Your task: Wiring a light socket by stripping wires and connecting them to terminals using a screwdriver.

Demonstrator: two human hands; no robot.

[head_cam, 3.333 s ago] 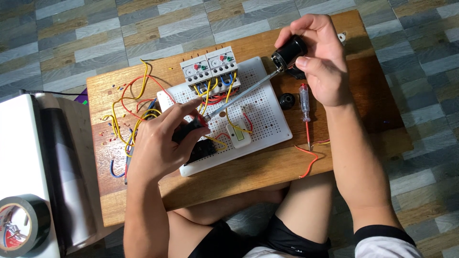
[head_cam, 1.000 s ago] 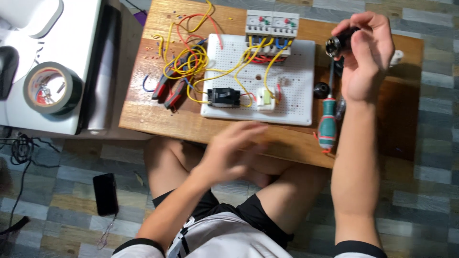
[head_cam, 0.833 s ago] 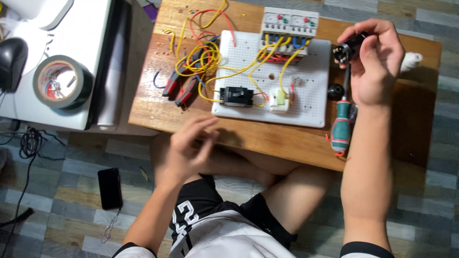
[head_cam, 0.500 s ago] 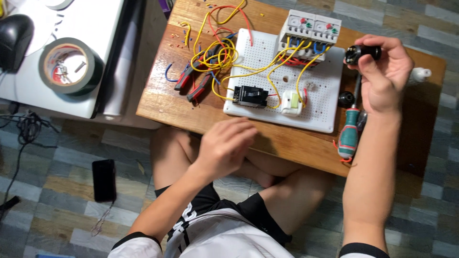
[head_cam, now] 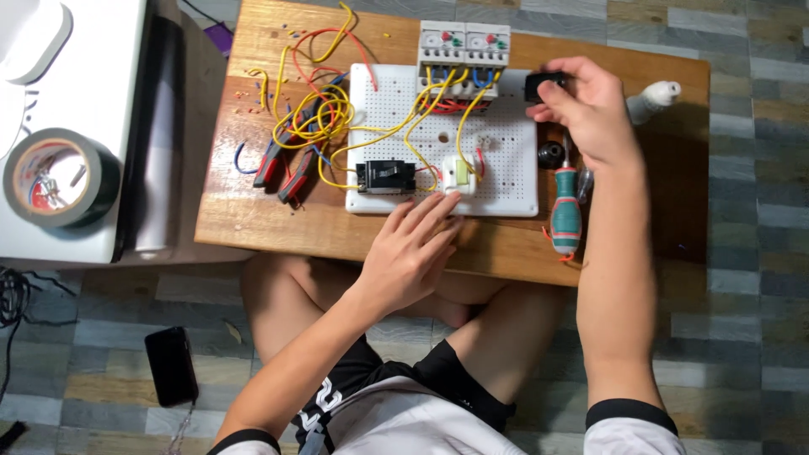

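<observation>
A white perforated board lies on a low wooden table. It carries two grey contactors, a black breaker, a small white switch and yellow, red and blue wires. My left hand rests open at the board's near edge, fingertips close to the white switch. My right hand is shut on a small black cylindrical part just off the board's right side.
A green-handled screwdriver and a small black round part lie right of the board. Red-handled pliers sit left of it. A white tube lies at the far right. A tape roll rests on a white box; a phone lies on the floor.
My left hand rose from my lap to the board's near edge. My right hand kept hold of the black part, and the view shifted so the table sits further left.
</observation>
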